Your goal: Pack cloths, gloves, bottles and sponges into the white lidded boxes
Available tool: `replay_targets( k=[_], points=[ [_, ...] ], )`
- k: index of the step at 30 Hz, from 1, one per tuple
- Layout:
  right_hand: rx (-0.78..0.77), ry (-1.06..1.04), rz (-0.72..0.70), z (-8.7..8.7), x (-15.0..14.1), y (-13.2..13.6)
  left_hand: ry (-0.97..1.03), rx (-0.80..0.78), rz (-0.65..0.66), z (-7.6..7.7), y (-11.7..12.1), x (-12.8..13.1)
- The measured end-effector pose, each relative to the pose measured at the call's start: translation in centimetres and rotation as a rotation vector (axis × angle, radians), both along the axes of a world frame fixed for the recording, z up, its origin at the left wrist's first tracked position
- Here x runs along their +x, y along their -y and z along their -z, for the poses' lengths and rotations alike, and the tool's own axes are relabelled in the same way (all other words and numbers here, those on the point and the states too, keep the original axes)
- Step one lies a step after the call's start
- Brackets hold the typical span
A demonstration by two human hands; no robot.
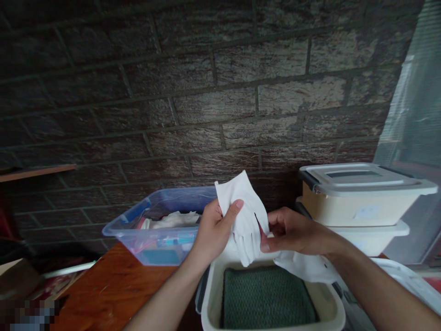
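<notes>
My left hand grips a white fabric glove, thumb pressed on its palm, cuff pointing up and fingers hanging down. My right hand is closed at the glove's thumb, its own thumb and fingertips pinching there. Below both hands stands a cream plastic bin without a lid. Inside it lies a folded dark green knitted cloth. Another white piece of fabric lies across the bin's far right rim, partly hidden under my right wrist; whether it is a second glove I cannot tell.
A clear bluish tub with white fabric and other items stands left on the wooden table. Two lidded cream boxes are stacked at the right. A white lid lies near my right forearm. A brick wall rises behind.
</notes>
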State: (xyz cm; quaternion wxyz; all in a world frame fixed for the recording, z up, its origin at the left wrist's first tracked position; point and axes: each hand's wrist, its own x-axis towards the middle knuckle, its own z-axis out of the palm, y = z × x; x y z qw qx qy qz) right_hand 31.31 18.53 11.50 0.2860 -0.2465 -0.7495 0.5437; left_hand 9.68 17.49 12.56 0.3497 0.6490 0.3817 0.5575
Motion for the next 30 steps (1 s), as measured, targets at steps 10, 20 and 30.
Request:
replay_targets(
  k=[10, 20, 30],
  points=[
    [0.027, 0.035, -0.039, -0.1, 0.8, -0.5, -0.062, -0.029, 0.086, 0.0, 0.3, 0.0],
    [0.11, -0.417, 0.449, -0.6, -0.1, -0.1, -0.222, -0.355, 0.507, 1.3, 1.8, 1.5],
    [0.159, -0.481, 0.649, -2.8, 2.7, 0.1, -0.369, -0.556, 0.675, 2.1, 1.4, 0.4]
  ],
)
